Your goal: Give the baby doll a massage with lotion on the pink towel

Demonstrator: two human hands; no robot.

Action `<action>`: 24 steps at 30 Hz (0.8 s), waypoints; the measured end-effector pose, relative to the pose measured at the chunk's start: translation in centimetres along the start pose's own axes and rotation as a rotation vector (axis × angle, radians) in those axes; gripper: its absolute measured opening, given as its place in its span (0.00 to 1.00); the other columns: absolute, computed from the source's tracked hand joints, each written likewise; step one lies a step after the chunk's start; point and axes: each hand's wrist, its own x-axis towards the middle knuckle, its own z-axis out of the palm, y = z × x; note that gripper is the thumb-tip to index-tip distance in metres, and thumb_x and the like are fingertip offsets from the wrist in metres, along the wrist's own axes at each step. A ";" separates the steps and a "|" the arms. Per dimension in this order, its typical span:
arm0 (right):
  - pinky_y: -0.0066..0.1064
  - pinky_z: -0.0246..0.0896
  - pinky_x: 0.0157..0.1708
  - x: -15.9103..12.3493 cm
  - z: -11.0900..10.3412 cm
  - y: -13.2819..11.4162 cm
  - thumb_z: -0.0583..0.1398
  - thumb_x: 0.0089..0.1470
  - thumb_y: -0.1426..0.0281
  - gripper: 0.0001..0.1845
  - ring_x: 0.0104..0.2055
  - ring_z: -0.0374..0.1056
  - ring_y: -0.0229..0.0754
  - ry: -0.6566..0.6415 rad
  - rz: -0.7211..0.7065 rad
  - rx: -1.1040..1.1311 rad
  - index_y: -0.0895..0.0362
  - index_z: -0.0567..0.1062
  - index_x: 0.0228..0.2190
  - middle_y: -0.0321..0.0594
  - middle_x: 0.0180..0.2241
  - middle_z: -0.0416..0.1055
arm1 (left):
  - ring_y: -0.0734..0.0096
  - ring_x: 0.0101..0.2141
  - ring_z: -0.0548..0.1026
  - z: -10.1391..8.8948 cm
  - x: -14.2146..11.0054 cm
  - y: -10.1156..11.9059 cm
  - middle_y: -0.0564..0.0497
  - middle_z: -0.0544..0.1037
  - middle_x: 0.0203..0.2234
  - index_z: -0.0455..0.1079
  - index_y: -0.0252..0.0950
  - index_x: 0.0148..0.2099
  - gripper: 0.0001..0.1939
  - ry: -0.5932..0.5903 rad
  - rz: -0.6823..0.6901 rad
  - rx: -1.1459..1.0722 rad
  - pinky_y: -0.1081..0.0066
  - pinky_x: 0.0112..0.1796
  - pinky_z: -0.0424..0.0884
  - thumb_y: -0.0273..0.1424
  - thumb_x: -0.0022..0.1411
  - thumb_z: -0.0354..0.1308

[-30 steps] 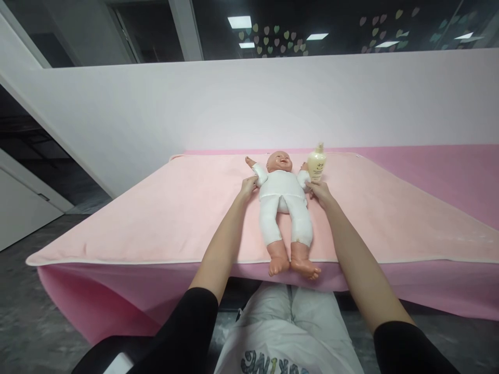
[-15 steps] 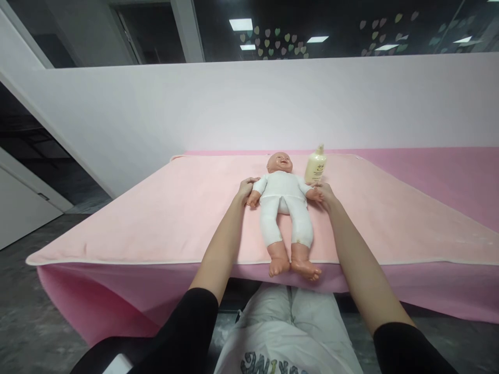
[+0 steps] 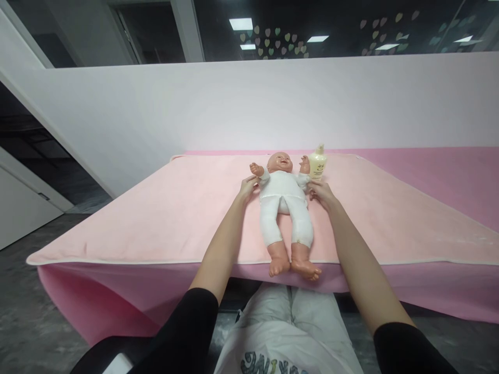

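Observation:
A baby doll (image 3: 284, 208) in a white suit lies on its back on a pink blanket (image 3: 175, 218), feet over the near edge. My left hand (image 3: 247, 187) grips the doll's arm on the left side, and my right hand (image 3: 320, 193) grips the arm on the right. Both doll arms point upward beside its head. A pale yellow pump bottle (image 3: 318, 163) stands just right of the doll's head, close to my right hand.
The blanket covers a table draped in darker pink cloth (image 3: 440, 171) that runs on to the right. A white partition wall (image 3: 234, 104) rises behind it. Grey floor (image 3: 35, 291) lies to the left. My lap sits below the table edge.
The doll's arms were raised, came down to its sides half a second ago, and are now lifted up beside its head again, with my hands holding them throughout.

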 end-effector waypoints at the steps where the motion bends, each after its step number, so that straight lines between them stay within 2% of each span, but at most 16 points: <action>1: 0.23 0.56 0.11 0.1 0.1 0.1 0.60 0.48 0.76 0.11 0.12 0.53 0.30 0.012 0.003 -0.011 0.61 0.75 0.36 0.30 0.16 0.63 | 0.70 0.34 0.74 0.1 0.0 0.0 0.48 0.78 0.31 0.75 0.34 0.32 0.11 -0.005 0.002 0.011 0.68 0.40 0.68 0.29 0.41 0.66; 4: 0.23 0.54 0.09 0.4 0.3 0.4 0.62 0.50 0.74 0.03 0.11 0.51 0.29 0.057 0.005 -0.060 0.62 0.74 0.30 0.29 0.14 0.60 | 0.72 0.29 0.73 0.2 0.1 -0.2 0.50 0.76 0.26 0.75 0.33 0.31 0.11 0.040 -0.026 0.075 0.70 0.35 0.68 0.34 0.44 0.67; 7: 0.23 0.52 0.08 0.7 0.5 0.6 0.64 0.50 0.72 0.06 0.10 0.49 0.28 0.082 0.002 -0.093 0.61 0.72 0.26 0.28 0.13 0.58 | 0.73 0.25 0.71 0.3 0.5 -0.6 0.52 0.71 0.18 0.73 0.33 0.28 0.13 0.121 -0.069 0.166 0.72 0.29 0.67 0.38 0.47 0.67; 10: 0.23 0.52 0.08 0.7 0.5 0.7 0.63 0.50 0.72 0.07 0.10 0.49 0.28 0.079 -0.001 -0.096 0.61 0.71 0.25 0.27 0.12 0.55 | 0.70 0.26 0.72 0.2 0.9 -1.0 0.52 0.69 0.16 0.70 0.34 0.26 0.14 0.180 -0.090 0.225 0.72 0.29 0.67 0.40 0.50 0.65; 14: 0.22 0.52 0.09 0.2 0.6 0.2 0.63 0.49 0.73 0.05 0.11 0.50 0.28 0.080 0.004 -0.063 0.61 0.72 0.26 0.28 0.13 0.58 | 0.71 0.27 0.71 0.0 0.9 -1.0 0.52 0.71 0.19 0.69 0.34 0.26 0.12 0.136 -0.070 0.188 0.72 0.29 0.66 0.39 0.50 0.63; 17: 0.23 0.54 0.10 -0.1 0.4 -0.2 0.63 0.46 0.76 0.04 0.12 0.53 0.30 0.072 0.037 0.002 0.62 0.73 0.28 0.30 0.14 0.61 | 0.74 0.26 0.71 -0.2 0.5 -0.7 0.52 0.73 0.23 0.70 0.34 0.27 0.08 0.054 -0.028 0.102 0.72 0.32 0.67 0.32 0.45 0.63; 19: 0.23 0.56 0.12 -0.2 0.1 -0.3 0.62 0.44 0.78 0.07 0.13 0.56 0.31 0.037 0.050 0.030 0.62 0.74 0.30 0.32 0.15 0.64 | 0.73 0.28 0.72 -0.3 0.3 -0.5 0.51 0.75 0.25 0.71 0.34 0.28 0.07 0.015 -0.022 0.071 0.71 0.35 0.68 0.29 0.42 0.62; 22: 0.23 0.58 0.15 0.1 -0.3 0.0 0.60 0.39 0.82 0.12 0.16 0.59 0.31 -0.024 0.050 0.044 0.63 0.75 0.30 0.36 0.19 0.69 | 0.70 0.32 0.74 -0.4 0.2 -0.4 0.49 0.77 0.28 0.72 0.34 0.30 0.08 0.033 -0.036 0.034 0.67 0.39 0.70 0.26 0.41 0.61; 24: 0.24 0.61 0.18 0.3 -0.5 0.2 0.60 0.38 0.82 0.11 0.18 0.62 0.33 -0.009 0.030 0.035 0.62 0.74 0.28 0.37 0.20 0.70 | 0.68 0.34 0.75 -0.5 0.2 -0.4 0.47 0.78 0.30 0.73 0.34 0.30 0.07 0.071 -0.046 0.021 0.66 0.40 0.70 0.25 0.42 0.61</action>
